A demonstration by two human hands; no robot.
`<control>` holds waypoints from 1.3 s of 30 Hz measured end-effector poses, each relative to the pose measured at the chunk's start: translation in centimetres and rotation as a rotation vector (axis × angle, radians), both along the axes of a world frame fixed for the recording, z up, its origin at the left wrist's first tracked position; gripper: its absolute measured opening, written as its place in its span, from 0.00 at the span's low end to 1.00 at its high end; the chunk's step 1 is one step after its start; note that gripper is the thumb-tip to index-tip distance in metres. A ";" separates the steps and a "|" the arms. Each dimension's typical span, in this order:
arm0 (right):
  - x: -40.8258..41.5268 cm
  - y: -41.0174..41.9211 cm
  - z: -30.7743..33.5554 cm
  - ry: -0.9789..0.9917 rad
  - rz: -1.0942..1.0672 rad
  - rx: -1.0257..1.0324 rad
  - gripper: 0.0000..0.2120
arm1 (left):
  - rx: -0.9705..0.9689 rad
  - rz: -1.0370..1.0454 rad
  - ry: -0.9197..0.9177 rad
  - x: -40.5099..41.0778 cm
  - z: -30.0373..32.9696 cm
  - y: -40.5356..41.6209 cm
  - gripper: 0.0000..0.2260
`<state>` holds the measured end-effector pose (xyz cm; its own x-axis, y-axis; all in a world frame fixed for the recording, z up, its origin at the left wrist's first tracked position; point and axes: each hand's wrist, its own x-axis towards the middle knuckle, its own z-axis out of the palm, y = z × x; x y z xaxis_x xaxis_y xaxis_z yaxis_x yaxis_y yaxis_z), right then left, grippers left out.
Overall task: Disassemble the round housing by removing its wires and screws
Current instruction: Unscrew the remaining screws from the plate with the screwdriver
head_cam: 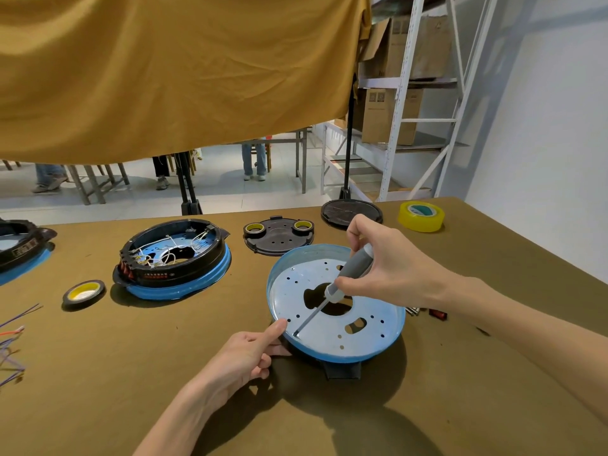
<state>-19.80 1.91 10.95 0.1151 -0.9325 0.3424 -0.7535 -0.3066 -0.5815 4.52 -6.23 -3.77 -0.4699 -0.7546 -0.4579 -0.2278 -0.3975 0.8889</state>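
— Round housing (332,327), the blue-rimmed one with the perforated metal plate inside, sits tilted on the brown table (98,373) right in front of the person. See how its near edge is propped up?

— Yes. No wires left in it, as far as I can tell. Compare the second housing (174,258) further left, whose white wires are still tangled inside its black ring.

— So this looks like the screw stage. The right hand (391,268) is wrapped round the grey handle of the screwdriver (342,284), and the shaft runs down to the plate near the front-left rim.

— And the left hand (250,350)?

— Gripping the rim: thumb on top of the edge, fingers curled underneath, steadying it.

— Is there a screw under that tip?

— Too small to tell from here. If there is, I'd say the next move wants the tip seated square, downward pressure, and turning while the left hand stops the housing spinning.

— Something small lies beyond the right wrist.

— Loose screws (412,311), I think, beside a little red part (438,314). The yellow tape roll (421,216) sits well apart at the back.
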 end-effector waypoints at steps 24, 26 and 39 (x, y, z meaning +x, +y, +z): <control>8.9 -4.5 6.5 0.551 0.165 0.311 0.10 | -0.029 -0.074 -0.078 0.4 0.0 -0.3 0.38; 8.6 -4.3 7.1 0.628 0.198 0.358 0.13 | -0.031 -0.074 -0.080 0.3 0.0 -0.2 0.37; 7.6 -4.0 7.4 0.698 0.245 0.270 0.10 | 0.028 -0.079 -0.049 0.4 0.7 0.0 0.37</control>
